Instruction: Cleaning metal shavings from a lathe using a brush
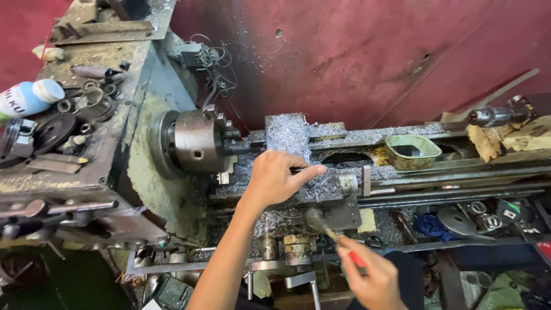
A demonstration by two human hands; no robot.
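While the left hand (275, 181) rests fingers-together on the lathe carriage (321, 192), the right hand (373, 278), pinching the paintbrush (327, 227), should sweep the metal shavings (290, 135) away from the chuck (195, 142).

left hand (277, 179) reaching forward, palm down, fingers bent and pointing right, forearm stretching up from below | right hand (372, 276) sitting low, fingers curling closed in a grip
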